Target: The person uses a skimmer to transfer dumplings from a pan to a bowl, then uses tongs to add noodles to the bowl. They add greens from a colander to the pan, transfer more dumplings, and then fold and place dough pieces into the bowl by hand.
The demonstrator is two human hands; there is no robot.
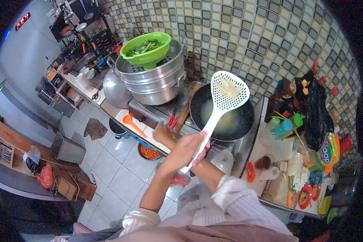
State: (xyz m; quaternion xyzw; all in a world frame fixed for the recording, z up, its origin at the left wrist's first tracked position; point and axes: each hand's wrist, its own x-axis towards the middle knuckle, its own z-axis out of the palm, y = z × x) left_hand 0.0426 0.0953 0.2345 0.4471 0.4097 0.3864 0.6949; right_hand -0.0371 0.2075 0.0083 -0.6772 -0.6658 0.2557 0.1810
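My left hand (186, 150) is closed round the handle of a white perforated skimmer (218, 115). Pale, flat pieces of food (229, 89) lie in its head, raised over a black wok (243, 117) with pale yellowish liquid inside. Beneath my left forearm, my right arm crosses over to the stove's front edge. There my right hand (163, 134) is closed with its fingers curled; what they hold is hidden. A black stove knob (142, 118) sits just left of it, and red-handled scissors or tongs (172, 120) lie close above.
A steamer pot (155, 86) carries a green colander (145, 62) of leafy greens. An orange ladle (133, 124) rests on the counter edge. Below, a bowl of orange shreds (148, 152) sits on the floor. Bottles, packets and a cutting board (276, 187) crowd the right counter.
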